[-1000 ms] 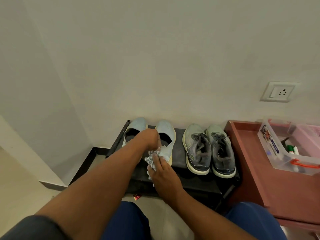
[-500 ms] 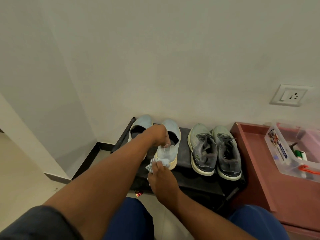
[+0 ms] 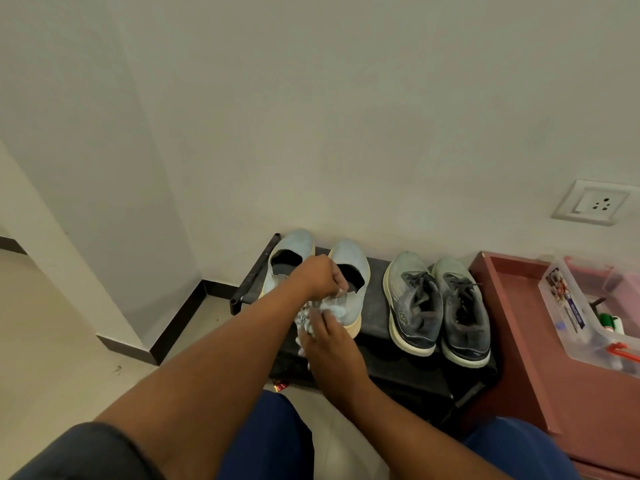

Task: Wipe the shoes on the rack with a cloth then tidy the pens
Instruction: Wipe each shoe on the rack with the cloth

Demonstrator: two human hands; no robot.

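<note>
Pale-blue shoe [image 3: 349, 292] with cream sole, left hand [image 3: 320, 277] pinching its collar, right hand [image 3: 329, 344] gripping crumpled cloth [image 3: 306, 318]

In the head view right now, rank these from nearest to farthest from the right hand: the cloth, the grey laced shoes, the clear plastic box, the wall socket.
1. The cloth, in the right hand, against the light blue shoe.
2. The grey laced shoes, to the right on the black rack.
3. The clear plastic box, farther right on the red table.
4. The wall socket, up on the wall at far right.
</note>
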